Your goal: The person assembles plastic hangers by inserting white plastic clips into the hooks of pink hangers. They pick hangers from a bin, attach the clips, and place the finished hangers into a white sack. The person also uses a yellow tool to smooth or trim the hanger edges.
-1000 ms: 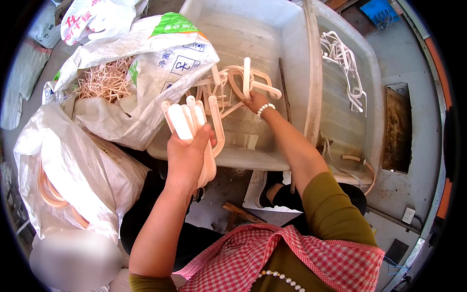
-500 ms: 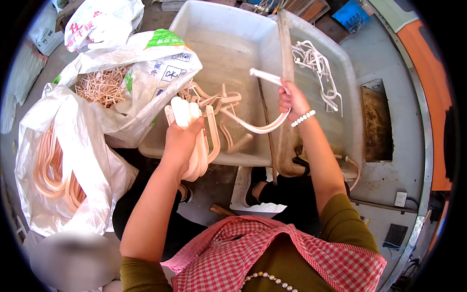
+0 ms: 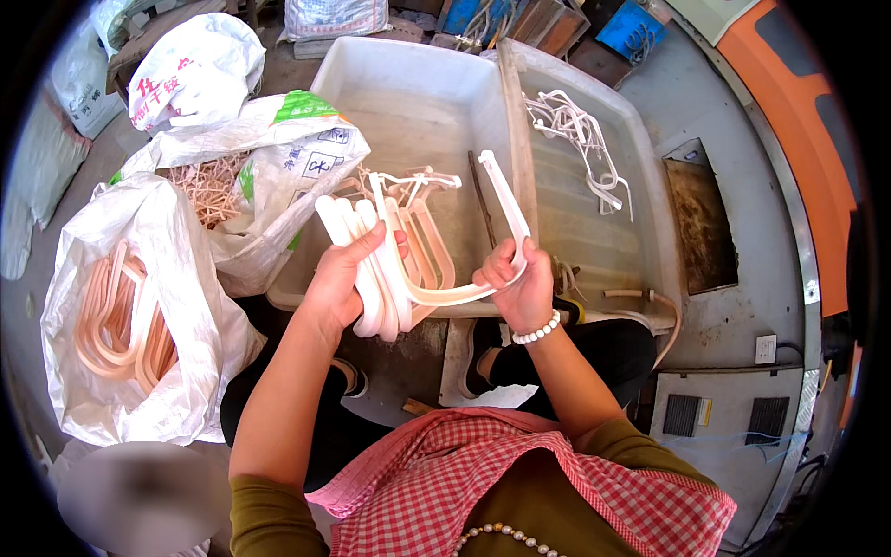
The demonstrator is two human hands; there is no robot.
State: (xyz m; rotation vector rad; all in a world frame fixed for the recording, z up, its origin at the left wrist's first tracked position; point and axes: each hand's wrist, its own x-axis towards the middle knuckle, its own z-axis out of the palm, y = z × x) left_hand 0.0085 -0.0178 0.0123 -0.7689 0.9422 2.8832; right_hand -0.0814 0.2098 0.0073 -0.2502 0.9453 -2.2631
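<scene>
My left hand (image 3: pixel 340 275) is closed round a stack of pale U-shaped plastic handles (image 3: pixel 379 299), held over the near edge of the white tub. In my right hand (image 3: pixel 522 286) is a single U-shaped handle (image 3: pixel 453 296), gripped at one bend. One end of it points up and away; its other arm overlaps the stack beside my left fingers. Several pinkish handles (image 3: pixel 436 243) show just behind it; I cannot tell whether they belong to the held stack. Thin plastic pieces (image 3: pixel 422 176) lie behind them.
The white tub (image 3: pixel 408 46) stands in front of me, joined on its right by a second tub (image 3: pixel 640 111) with tangled white strips (image 3: pixel 580 130). At left, one sack (image 3: pixel 200 371) holds many curved handles; another sack (image 3: pixel 269 218) holds thin scraps. A stick (image 3: pixel 483 200) leans in the tub.
My right hand has come left and down with the handle, bringing it against the stack. My left hand keeps its grip. The whole view has shifted slightly.
</scene>
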